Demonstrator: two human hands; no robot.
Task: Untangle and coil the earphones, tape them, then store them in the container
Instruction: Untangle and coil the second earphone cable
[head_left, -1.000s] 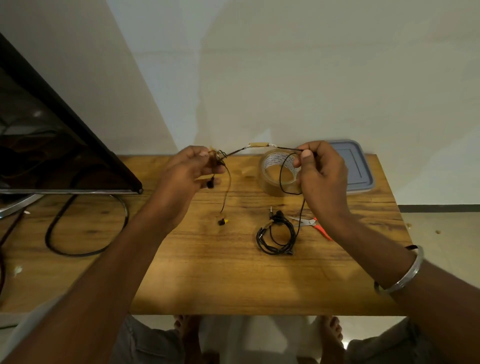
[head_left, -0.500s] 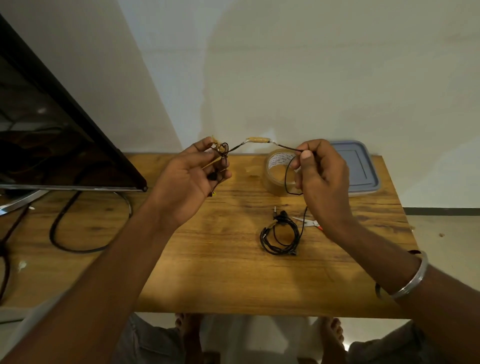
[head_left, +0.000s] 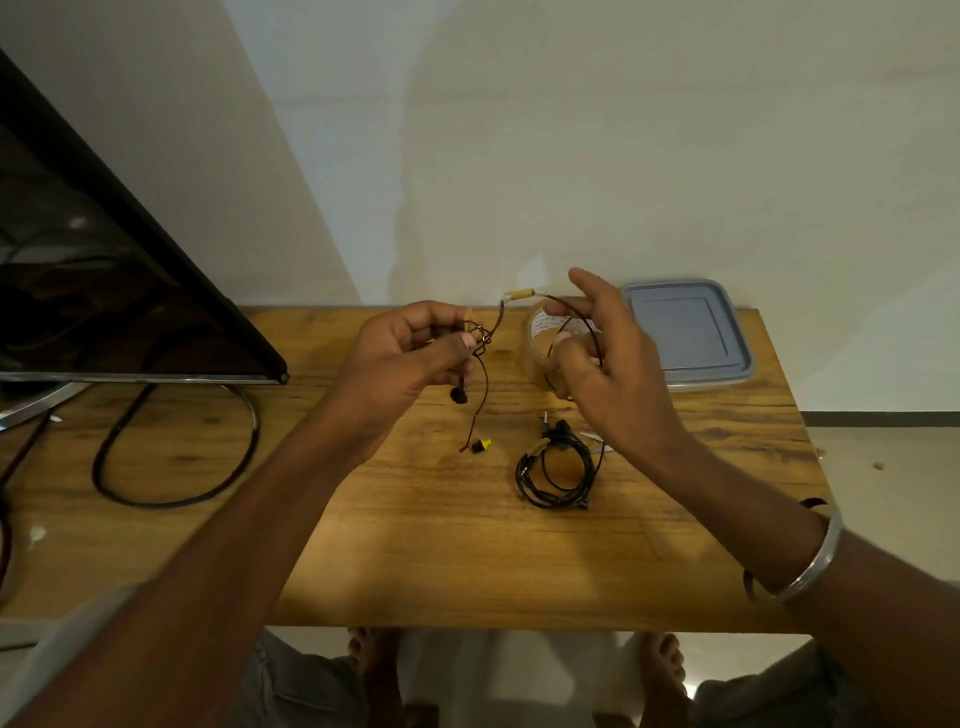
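Observation:
My left hand (head_left: 410, 358) pinches a tangled knot of the thin dark earphone cable (head_left: 485, 338) above the wooden table (head_left: 415, 545). One black earbud (head_left: 458, 395) dangles below that hand and a yellow-tipped earbud (head_left: 482, 445) lies on the wood. The cable runs up past a tan inline piece (head_left: 519, 294) and loops down into my right hand (head_left: 608, 364), whose thumb and lower fingers pinch it while the index finger sticks up. A second black earphone set (head_left: 558, 467) lies coiled on the table. The grey lidded container (head_left: 685, 332) sits at the back right.
A roll of clear tape (head_left: 545, 332) stands behind my right hand. Scissors (head_left: 592, 436) lie mostly hidden under my right wrist. A dark monitor (head_left: 104, 270) and its thick black cable (head_left: 171, 467) fill the left side. The wall runs along the table's far edge.
My right hand loosened and its index finger lifted off the cable, so the stretched cable went slack. The earbuds dropped back below my left hand, the yellow-tipped one onto the table.

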